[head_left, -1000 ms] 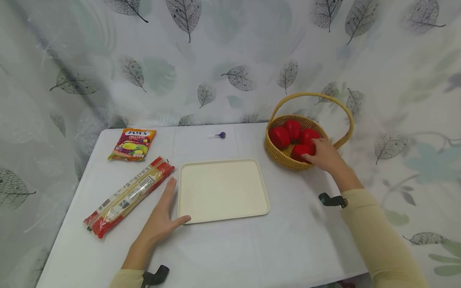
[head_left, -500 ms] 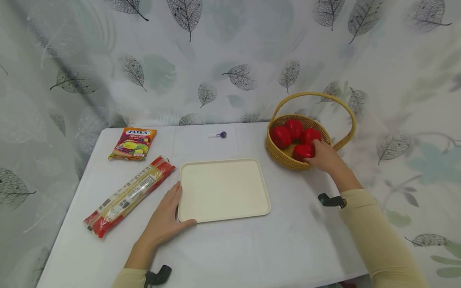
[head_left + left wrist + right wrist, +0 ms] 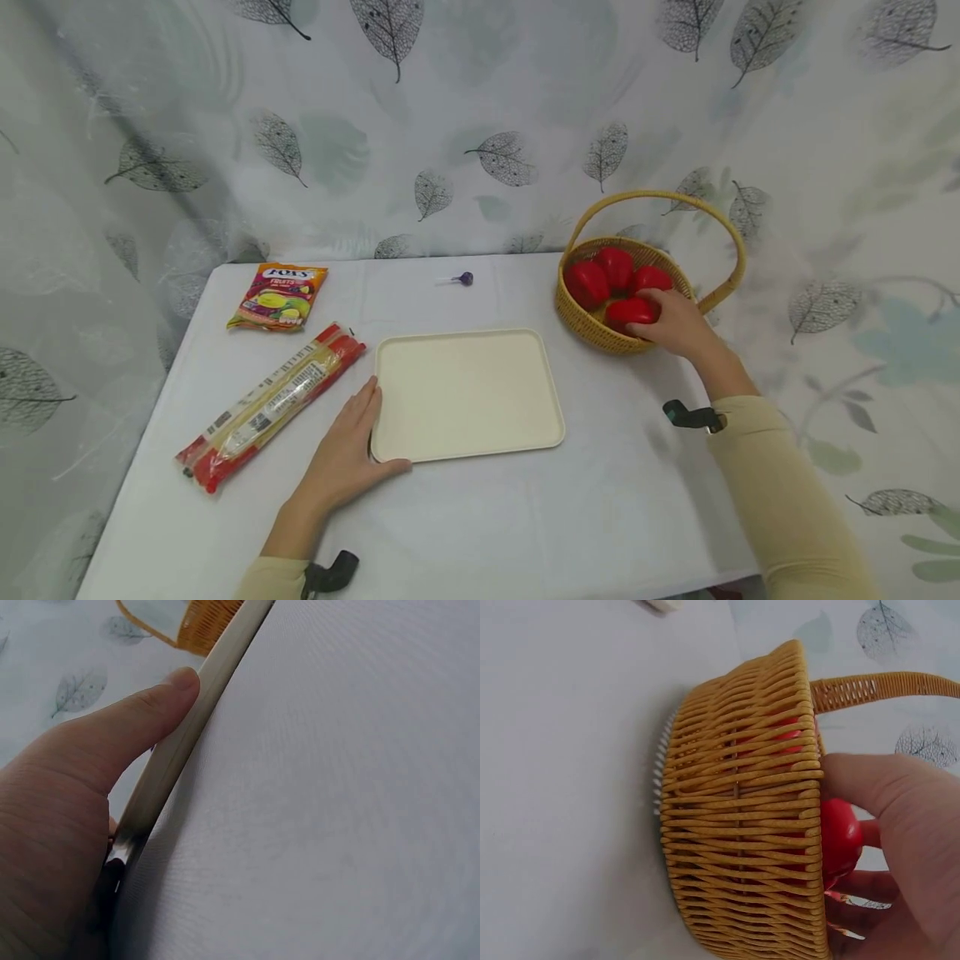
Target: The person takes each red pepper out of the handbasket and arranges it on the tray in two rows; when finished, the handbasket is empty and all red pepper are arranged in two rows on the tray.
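Note:
At the right, my right hand (image 3: pixel 677 323) reaches over the rim of a wicker basket (image 3: pixel 592 333) and grips a glossy red fruit (image 3: pixel 630 312) at the basket's front. The right wrist view has the thumb at the rim, the fingers curled behind the red fruit (image 3: pixel 841 838). Several similar red fruits (image 3: pixel 587 283) lie behind it. My left hand (image 3: pixel 341 462) lies against the near left corner of a cream rectangular tray (image 3: pixel 468 396), fingers straight along its left side. Its thumb touches the front edge, which also shows in the left wrist view as the tray's rim (image 3: pixel 176 742).
Left of the tray lies a long red-and-clear packet of noodle-like sticks (image 3: pixel 273 407). Behind that is an orange and purple Fox's candy bag (image 3: pixel 277 297). A small purple lollipop (image 3: pixel 465 278) sits near the back edge. The basket's tall handle (image 3: pixel 731 242) arches beside my right hand.
My left hand has moved slightly right, from beside the tray to contact with its corner. My right hand stays in the basket, its fingers shifting around the front red fruit.

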Motion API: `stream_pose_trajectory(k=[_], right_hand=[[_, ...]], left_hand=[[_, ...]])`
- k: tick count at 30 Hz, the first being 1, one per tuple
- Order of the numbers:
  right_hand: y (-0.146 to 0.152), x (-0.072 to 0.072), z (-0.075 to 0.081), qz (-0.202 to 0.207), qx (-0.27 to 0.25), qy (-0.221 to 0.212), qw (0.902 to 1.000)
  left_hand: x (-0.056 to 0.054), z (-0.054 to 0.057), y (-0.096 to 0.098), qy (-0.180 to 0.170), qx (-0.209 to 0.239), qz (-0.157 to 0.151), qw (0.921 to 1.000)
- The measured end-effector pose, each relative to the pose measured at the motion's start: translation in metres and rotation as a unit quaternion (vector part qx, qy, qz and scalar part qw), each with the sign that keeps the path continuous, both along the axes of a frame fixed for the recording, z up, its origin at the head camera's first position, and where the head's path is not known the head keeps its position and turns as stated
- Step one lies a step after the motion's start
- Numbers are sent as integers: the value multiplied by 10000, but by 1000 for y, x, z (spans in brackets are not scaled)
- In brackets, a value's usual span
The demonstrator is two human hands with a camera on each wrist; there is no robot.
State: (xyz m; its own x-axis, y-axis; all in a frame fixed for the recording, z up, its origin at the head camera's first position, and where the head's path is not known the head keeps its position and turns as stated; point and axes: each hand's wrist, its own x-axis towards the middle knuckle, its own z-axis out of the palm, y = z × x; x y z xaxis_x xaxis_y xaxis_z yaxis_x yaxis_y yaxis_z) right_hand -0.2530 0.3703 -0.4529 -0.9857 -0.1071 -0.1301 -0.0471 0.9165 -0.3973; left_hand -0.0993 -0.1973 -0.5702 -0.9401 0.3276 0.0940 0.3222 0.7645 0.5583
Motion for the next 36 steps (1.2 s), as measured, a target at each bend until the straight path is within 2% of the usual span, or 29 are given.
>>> stream_pose_trajectory(k=[3, 11, 18, 26, 36], right_hand=[[-2, 1, -1, -108, -278, 130, 9995], [-3, 4, -2, -662, -908, 562, 9921], [-6, 5, 0, -747, -1324, 776, 9853], [-10, 5, 0, -606, -1479, 1071, 9813], [-17, 10, 3, -835, -1732, 1075, 9754]], left_hand=[[0, 1, 0, -50, -13, 18, 10000], [0, 0, 0, 94, -25, -36, 9999], [0, 2, 0, 43, -57, -60, 10000], [-1, 3, 0, 35, -41, -38, 10000], [-1, 1, -1, -102, -42, -23, 9999]])
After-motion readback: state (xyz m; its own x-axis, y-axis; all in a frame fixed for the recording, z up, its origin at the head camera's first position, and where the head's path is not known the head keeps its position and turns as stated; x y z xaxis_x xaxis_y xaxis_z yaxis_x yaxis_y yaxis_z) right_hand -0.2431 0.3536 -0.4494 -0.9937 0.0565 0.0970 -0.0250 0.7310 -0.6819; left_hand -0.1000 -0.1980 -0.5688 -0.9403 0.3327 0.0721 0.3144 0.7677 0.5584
